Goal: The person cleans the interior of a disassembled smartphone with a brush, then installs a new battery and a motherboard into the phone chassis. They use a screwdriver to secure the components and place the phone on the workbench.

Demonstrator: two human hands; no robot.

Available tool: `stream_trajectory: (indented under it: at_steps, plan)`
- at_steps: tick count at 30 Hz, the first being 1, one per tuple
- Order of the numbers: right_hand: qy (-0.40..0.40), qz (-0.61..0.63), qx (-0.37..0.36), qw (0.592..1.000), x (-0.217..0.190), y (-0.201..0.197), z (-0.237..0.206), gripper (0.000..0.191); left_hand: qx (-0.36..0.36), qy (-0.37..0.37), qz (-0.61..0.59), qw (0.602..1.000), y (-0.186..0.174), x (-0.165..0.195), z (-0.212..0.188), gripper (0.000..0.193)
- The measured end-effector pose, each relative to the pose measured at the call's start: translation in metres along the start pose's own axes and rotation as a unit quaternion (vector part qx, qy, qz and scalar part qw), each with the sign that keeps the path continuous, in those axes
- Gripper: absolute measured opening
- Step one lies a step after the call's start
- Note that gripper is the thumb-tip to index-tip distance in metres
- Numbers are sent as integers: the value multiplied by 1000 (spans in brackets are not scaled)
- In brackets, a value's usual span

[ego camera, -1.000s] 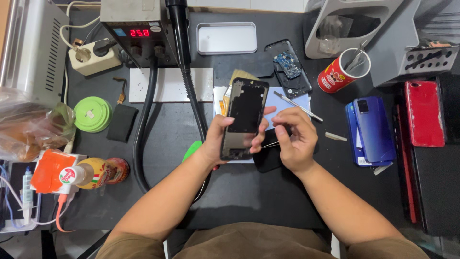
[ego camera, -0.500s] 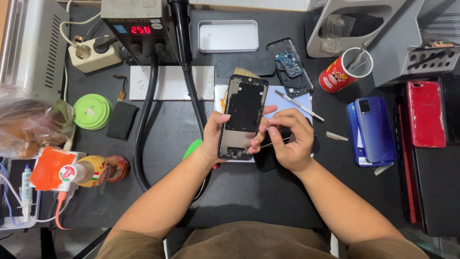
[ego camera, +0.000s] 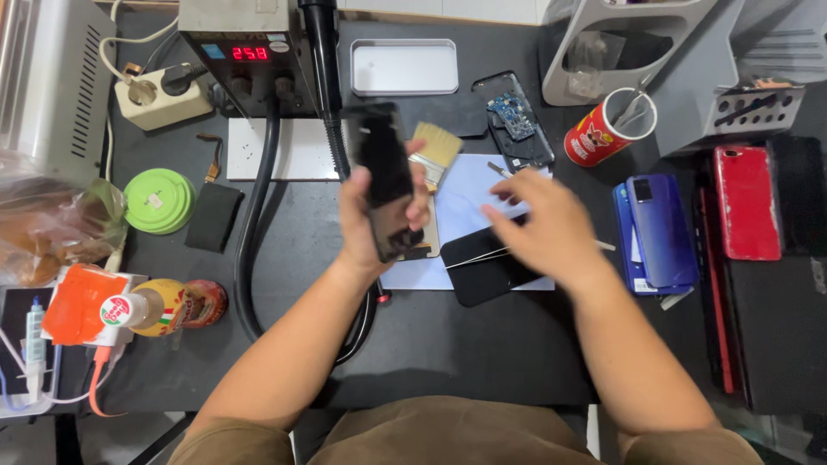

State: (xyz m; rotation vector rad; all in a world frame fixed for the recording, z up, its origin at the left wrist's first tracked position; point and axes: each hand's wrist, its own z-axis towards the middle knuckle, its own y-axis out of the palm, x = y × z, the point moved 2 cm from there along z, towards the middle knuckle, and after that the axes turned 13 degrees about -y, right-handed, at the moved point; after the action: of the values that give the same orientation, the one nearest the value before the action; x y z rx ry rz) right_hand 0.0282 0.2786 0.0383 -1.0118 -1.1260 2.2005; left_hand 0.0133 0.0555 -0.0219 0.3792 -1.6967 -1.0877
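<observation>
Now my left hand (ego camera: 375, 220) grips a dark phone frame (ego camera: 385, 176) upright, fingers wrapped round its edges. Just right of it, my right hand (ego camera: 544, 228) hovers blurred, seemingly loosely spread, above a black screen panel (ego camera: 482, 274) and pale sheet (ego camera: 469, 194).

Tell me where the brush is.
In the head view the brush lies at centre on the black table, just behind the left hand holding the phone.

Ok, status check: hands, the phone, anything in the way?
Left hand gripping the black phone, upright above the mat. Right hand blurred, over the black panel, grip unclear. Brush just behind phone.
</observation>
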Motion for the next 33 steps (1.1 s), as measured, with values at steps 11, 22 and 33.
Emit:
stream_trajectory:
  at_steps: [11, 22, 33]
  plan:
    - [-191, -162, -8, 968, -6, 47, 56, 54, -74, 81, -109, 988, 15, 30, 18, 86]
    - [-321, -164, -143, 922, 7, 32, 101, 41, -55, 78, -81, 992, 26, 36, 33, 84]
    - [-395, -286, -98, 868, 28, -5, 110, 29, -87, 102, -45, 990, 48, 35, 56, 93]
